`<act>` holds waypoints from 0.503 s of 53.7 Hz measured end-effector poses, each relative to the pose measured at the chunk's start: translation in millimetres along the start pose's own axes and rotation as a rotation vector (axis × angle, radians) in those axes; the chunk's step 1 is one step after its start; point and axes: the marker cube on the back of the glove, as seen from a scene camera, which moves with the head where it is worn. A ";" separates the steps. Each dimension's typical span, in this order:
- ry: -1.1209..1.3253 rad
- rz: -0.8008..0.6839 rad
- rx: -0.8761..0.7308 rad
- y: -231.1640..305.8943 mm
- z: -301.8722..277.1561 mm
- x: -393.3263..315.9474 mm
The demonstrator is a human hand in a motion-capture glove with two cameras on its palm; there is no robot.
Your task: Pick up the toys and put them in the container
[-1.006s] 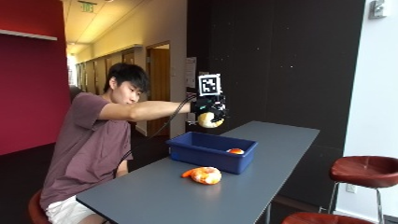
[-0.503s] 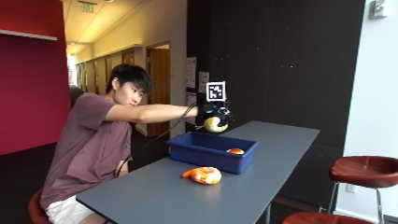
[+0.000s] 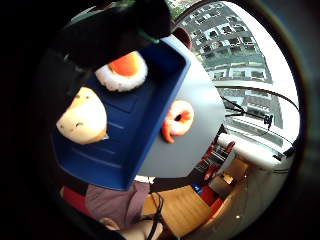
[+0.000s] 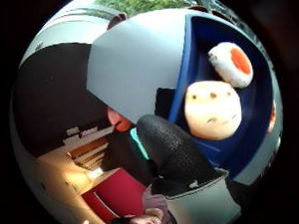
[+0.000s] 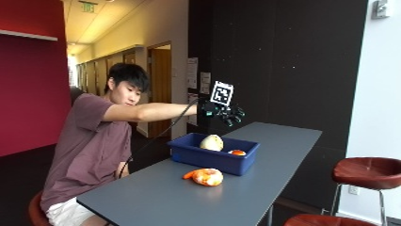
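Above the blue container, your gloved right hand hangs with fingers spread, holding nothing. Below it, 1 cream round toy is in the bin, beside an orange-and-white toy. The shrimp toy lies on the grey table, near the bin.

I see my right arm stretched out level toward 3 o'clock, gloved right hand raised, fingers spread, holding nothing.
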 end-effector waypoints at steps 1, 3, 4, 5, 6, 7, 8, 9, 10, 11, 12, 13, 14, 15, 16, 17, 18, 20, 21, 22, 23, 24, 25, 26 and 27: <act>0.044 0.003 0.007 2.9 -3.2 10.0; 0.105 0.022 0.021 8.6 -11.0 29.3; 0.110 0.023 0.027 11.6 -15.3 36.4; 0.099 0.018 0.031 14.6 -19.6 41.5; 0.080 0.016 0.034 17.5 -23.9 45.3; 0.058 0.021 0.036 20.1 -27.7 48.7; 0.035 0.039 0.038 22.0 -31.2 52.0; 0.011 0.068 0.040 23.5 -34.3 56.0; -0.012 0.103 0.042 24.8 -37.1 61.1; -0.027 0.128 0.044 26.8 -39.5 67.9; -0.028 0.126 0.044 30.1 -41.1 75.9; -0.016 0.098 0.044 34.5 -42.0 83.6; 0.004 0.065 0.042 38.8 -42.1 89.8; 0.020 0.055 0.040 42.1 -41.8 94.5; 0.027 0.076 0.039 44.0 -41.4 98.7; 0.024 0.110 0.039 45.3 -40.8 103.6; 0.016 0.134 0.040 46.9 -39.9 109.6; 0.000 0.121 0.043 52.2 -36.6 123.5; -0.001 0.104 0.044 55.0 -34.2 130.8; 0.001 0.095 0.044 57.3 -31.6 138.0; 0.002 0.102 0.043 58.6 -29.2 144.2; -0.004 0.126 0.043 58.9 -27.1 148.5; -0.019 0.165 0.043 58.4 -25.2 151.2; -0.038 0.207 0.043 57.6 -22.7 153.9; -0.055 0.241 0.043 57.3 -19.1 158.2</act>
